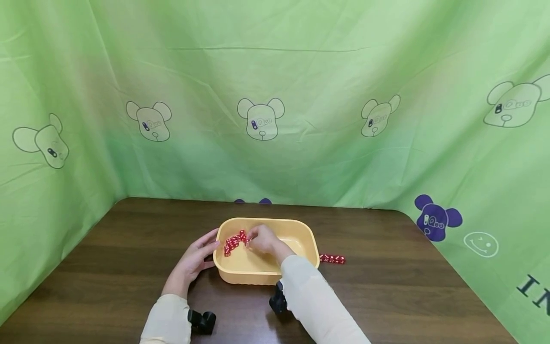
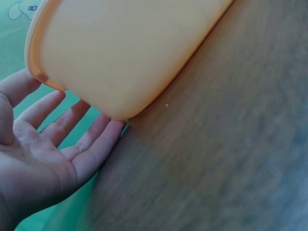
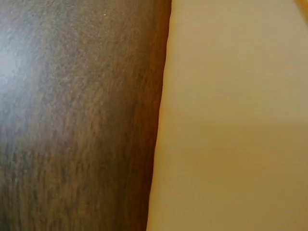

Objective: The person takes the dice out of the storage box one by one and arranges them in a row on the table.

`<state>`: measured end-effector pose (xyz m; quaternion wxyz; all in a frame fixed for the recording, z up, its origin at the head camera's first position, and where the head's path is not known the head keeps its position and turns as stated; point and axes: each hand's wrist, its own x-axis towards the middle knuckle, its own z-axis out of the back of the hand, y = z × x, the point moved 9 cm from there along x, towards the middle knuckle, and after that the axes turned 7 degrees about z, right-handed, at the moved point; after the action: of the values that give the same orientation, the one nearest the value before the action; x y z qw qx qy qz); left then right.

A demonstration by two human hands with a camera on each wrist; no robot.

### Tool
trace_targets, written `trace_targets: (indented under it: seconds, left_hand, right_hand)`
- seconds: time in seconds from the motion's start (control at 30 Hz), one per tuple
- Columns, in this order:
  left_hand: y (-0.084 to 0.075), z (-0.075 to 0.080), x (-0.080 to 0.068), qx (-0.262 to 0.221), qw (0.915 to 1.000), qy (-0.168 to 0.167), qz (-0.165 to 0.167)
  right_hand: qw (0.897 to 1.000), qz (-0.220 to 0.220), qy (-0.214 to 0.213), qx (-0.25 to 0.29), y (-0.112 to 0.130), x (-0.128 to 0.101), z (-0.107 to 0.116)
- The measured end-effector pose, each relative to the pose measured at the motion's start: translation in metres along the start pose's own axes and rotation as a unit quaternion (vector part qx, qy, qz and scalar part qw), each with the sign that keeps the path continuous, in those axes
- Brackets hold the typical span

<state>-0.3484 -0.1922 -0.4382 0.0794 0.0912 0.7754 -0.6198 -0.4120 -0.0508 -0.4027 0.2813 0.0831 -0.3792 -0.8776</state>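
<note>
A yellow plastic basin (image 1: 262,277) stands on the table, with several red dice (image 1: 232,243) with white dots gathered at its left inside. My left hand (image 1: 197,258) rests against the basin's left end; in the left wrist view the fairly straight fingers (image 2: 65,120) touch its outer wall (image 2: 130,53). Reaching over the near rim, my right hand (image 1: 263,240) is down inside the basin and pinches a red die at the right edge of the group. That die is mostly hidden by the fingers. The right wrist view shows only the basin's side wall (image 3: 231,115) and tabletop, not the hand.
A short row of red dice (image 1: 333,259) lies on the table just right of the basin, partly behind its rim. The brown wooden table (image 1: 408,286) extends around it. A green curtain (image 1: 301,167) with printed bear heads hangs behind and at both sides.
</note>
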Motion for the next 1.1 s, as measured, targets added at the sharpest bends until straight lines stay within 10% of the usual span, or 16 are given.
trace_targets:
  seconds: [1.1]
  left_hand:
    - [0.001, -0.001, -0.001, -0.003, 1.0, 0.002, -0.004]
  right_hand:
    - [0.996, 0.066, -0.039, 0.054, 0.008, -0.023, 0.073]
